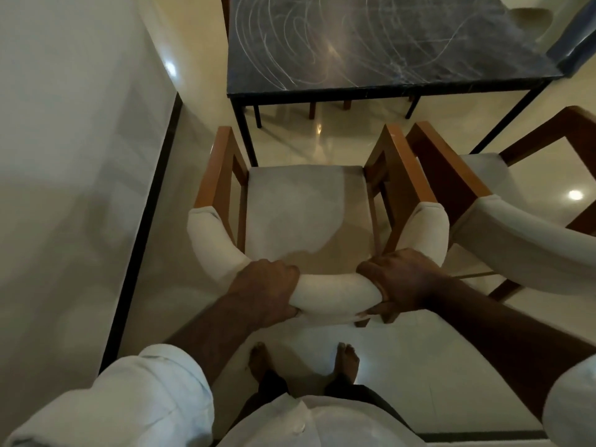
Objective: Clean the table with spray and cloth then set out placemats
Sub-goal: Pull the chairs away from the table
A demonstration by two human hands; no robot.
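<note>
A dark marble table (371, 43) with pale swirl marks on its top stands ahead of me. Between me and the table is a wooden armchair (303, 204) with a pale seat and a curved white padded backrest. My left hand (264, 290) grips the backrest left of its middle. My right hand (403, 282) grips it at the right. No spray, cloth or placemats are in view.
A second matching armchair (483, 188) stands close on the right, almost touching the first. A wall with a dark skirting strip (142, 240) runs along the left. My bare feet (303, 362) stand on glossy cream floor tiles behind the chair.
</note>
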